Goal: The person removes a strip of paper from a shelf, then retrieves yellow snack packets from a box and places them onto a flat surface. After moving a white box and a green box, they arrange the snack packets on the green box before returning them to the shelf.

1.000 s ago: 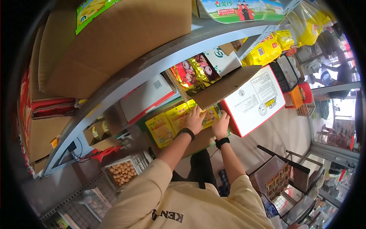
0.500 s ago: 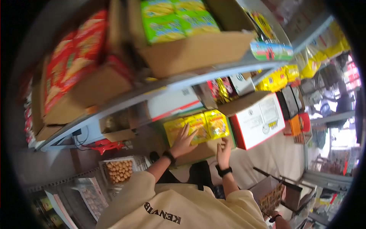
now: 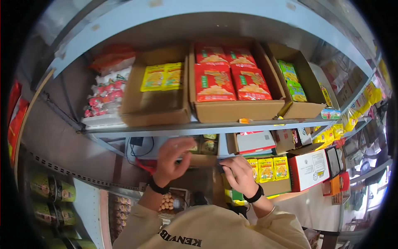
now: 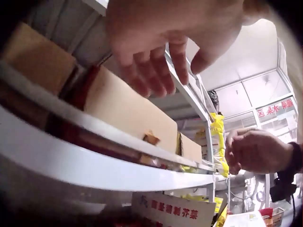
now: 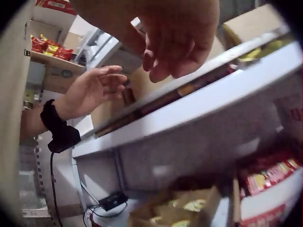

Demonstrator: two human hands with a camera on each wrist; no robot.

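My left hand (image 3: 172, 159) is raised in front of the shelf edge, its fingers loosely bent with nothing in them. The right hand (image 3: 240, 176) hovers to its right with relaxed, curled fingers, and no item shows in its grasp in the right wrist view (image 5: 175, 42). Just right of that hand, yellow snack packets (image 3: 266, 169) stand in a row in a green-edged carton (image 3: 277, 187). Behind the hands, a small carton (image 3: 203, 160) of round-topped packs sits on the lower shelf, partly hidden by the left hand.
On the upper shelf (image 3: 232, 119) stand a carton (image 3: 155, 112) with two yellow packets, one with red packets (image 3: 213, 83), and one with green packets (image 3: 295, 91). A white-and-red box (image 3: 311, 170) stands at the right. Eggs (image 3: 166, 202) sit low, near my left forearm.
Both hands have come away from the yellow packets in the carton and lifted toward the left. The head view has swung left and up, showing more of the upper shelf.
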